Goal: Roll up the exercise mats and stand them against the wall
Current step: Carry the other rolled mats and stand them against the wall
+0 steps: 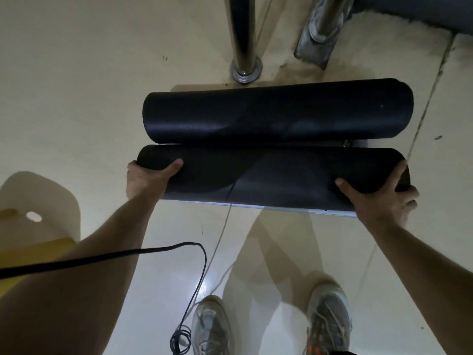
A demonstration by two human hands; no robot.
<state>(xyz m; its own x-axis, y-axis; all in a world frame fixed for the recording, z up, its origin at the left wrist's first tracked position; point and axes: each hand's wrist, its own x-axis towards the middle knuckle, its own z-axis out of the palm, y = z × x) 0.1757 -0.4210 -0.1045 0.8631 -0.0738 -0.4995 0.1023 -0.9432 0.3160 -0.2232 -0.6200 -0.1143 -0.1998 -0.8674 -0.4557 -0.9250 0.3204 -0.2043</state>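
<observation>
Two black rolled exercise mats lie side by side across the glossy floor. The far mat (277,110) rests untouched just in front of a metal post. The near mat (271,175) is held at both ends. My left hand (147,178) grips its left end with the thumb on top. My right hand (381,198) grips its right end, fingers curled around the end of the roll. A thin pale edge shows along the near mat's lower side.
A chrome post with a round base (246,70) stands right behind the mats, beside a mirrored panel base (313,51). A yellow chair (33,234) sits at the left. A black cable (107,256) dangles near my shoes (329,321). Cream floor tiles (76,85) lie all around.
</observation>
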